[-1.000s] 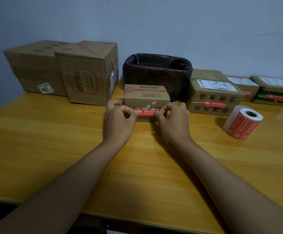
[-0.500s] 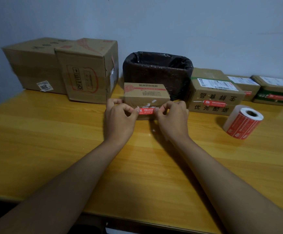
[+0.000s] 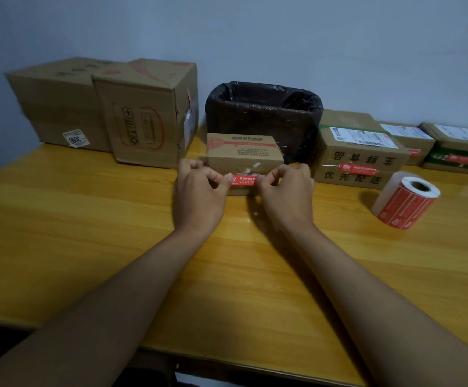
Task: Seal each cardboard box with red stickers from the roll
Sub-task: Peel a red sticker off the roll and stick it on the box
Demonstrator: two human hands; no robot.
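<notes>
A small cardboard box (image 3: 244,152) stands at the middle of the wooden table (image 3: 87,233). A red sticker (image 3: 244,180) stretches across its front face, pinched at its left end by my left hand (image 3: 199,196) and at its right end by my right hand (image 3: 286,194). The sticker lies against or just in front of the box face; I cannot tell which. The roll of red stickers (image 3: 406,203) lies on its side to the right, apart from both hands.
Two large cardboard boxes (image 3: 143,115) stand at the back left. A bin lined with a black bag (image 3: 263,115) sits behind the small box. Three smaller boxes (image 3: 358,152) line the back right, with red stickers on their fronts. The table's near edge runs along the bottom.
Both hands have kept hold of the sticker's ends and shifted it slightly higher against the box front. The camera view has tilted a little; the roll and other boxes stayed put.
</notes>
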